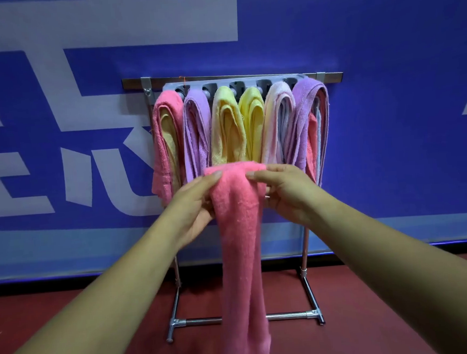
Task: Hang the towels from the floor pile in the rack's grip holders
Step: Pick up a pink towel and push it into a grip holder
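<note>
Pink terry cloth hangs in a long fold from both hands: the left hand (195, 207) pinches the pink towel (239, 232) at its upper left edge, thumb on top, and the right hand (287, 195) pinches the upper right edge, so it drapes down between the forearms toward the red floor (70, 315). The towel is held just in front of the metal rack (288, 315), below the grey holder strip (222, 83), and covers the lower ends of the middle hung towels (227, 127). Six of these crowd the row (pink, purple, pale yellow, yellow, pale pink, purple), packed side by side. Behind stands a blue wall (387, 81) with white characters.
</note>
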The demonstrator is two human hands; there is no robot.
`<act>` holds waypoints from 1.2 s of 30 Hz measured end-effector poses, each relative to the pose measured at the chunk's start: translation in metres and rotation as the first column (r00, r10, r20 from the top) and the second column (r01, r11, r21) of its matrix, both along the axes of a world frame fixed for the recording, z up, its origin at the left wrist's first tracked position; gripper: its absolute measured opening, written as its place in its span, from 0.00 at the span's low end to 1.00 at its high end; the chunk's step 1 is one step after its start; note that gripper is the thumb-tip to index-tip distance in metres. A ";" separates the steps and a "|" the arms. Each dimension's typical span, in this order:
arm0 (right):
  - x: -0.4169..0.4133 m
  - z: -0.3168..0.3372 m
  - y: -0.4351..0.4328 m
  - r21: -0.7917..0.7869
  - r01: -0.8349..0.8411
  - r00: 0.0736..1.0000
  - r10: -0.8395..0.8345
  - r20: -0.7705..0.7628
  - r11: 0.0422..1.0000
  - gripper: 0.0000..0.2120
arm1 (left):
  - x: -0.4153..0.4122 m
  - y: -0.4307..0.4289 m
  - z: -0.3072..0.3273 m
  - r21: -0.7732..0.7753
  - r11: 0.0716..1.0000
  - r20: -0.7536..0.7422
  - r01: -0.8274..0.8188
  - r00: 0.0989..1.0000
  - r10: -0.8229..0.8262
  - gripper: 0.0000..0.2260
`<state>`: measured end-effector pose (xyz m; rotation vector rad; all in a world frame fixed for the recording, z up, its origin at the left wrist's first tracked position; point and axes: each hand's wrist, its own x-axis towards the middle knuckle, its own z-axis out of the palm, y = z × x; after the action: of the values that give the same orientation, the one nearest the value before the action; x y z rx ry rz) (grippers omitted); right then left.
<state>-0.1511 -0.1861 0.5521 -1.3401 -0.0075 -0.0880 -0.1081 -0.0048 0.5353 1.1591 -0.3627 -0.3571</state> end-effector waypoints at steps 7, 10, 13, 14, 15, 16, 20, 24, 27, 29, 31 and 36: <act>0.002 0.027 0.004 0.096 0.080 0.997 -0.078 -0.029 0.992 0.04 | -0.005 0.002 -0.035 0.436 0.898 0.225 -0.056 0.973 -0.049 0.04; 0.000 0.032 0.001 0.092 0.106 0.994 -0.104 -0.021 0.990 0.02 | -0.007 -0.003 -0.036 0.339 0.940 0.212 -0.048 0.977 -0.026 0.05; 0.000 0.027 -0.006 0.084 0.046 0.996 -0.039 -0.081 0.995 0.05 | -0.015 -0.015 -0.027 0.137 0.990 0.133 -0.018 0.991 0.000 0.09; -0.001 0.024 -0.007 0.074 0.000 0.994 0.008 -0.108 0.997 0.07 | -0.016 -0.019 -0.023 0.071 0.997 0.096 -0.027 0.995 0.020 0.10; -0.002 0.020 -0.009 0.065 -0.046 0.990 0.054 -0.131 0.997 0.09 | -0.016 -0.022 -0.019 0.024 0.998 0.065 -0.053 0.997 0.051 0.11; -0.003 0.014 -0.010 0.048 -0.082 0.985 0.089 -0.151 0.995 0.12 | -0.016 -0.024 -0.014 -0.001 0.996 0.042 -0.089 0.995 0.089 0.11; -0.007 -0.007 -0.012 0.041 -0.201 0.957 0.205 -0.207 0.979 0.18 | -0.015 -0.027 -0.003 -0.068 0.985 -0.062 -0.159 0.986 0.155 0.12; -0.013 -0.017 -0.012 0.005 -0.231 0.954 0.227 -0.196 0.973 0.05 | -0.014 -0.023 -0.001 -0.033 0.982 -0.047 -0.184 0.982 0.182 0.10; -0.013 -0.021 -0.011 -0.046 -0.165 0.977 0.157 -0.141 0.985 0.03 | -0.011 -0.016 0.001 -0.027 0.986 -0.036 -0.166 0.986 0.165 0.12; -0.012 -0.019 -0.008 -0.044 -0.113 0.989 0.108 -0.096 0.993 0.04 | -0.011 -0.013 0.001 -0.037 0.991 -0.036 -0.129 0.991 0.127 0.14; -0.010 -0.014 -0.004 -0.021 -0.073 0.995 0.072 -0.063 0.997 0.01 | -0.014 -0.012 0.000 -0.074 0.994 -0.054 -0.081 0.996 0.077 0.13; 0.001 -0.005 0.001 0.018 0.048 0.999 -0.048 -0.025 0.999 0.08 | -0.020 -0.010 -0.009 -0.009 0.999 -0.032 0.039 0.999 -0.039 0.14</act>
<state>-0.1503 -0.1855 0.5476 -1.3230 0.0461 -0.1122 -0.1279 -0.0149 0.5262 1.1380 -0.3586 -0.4079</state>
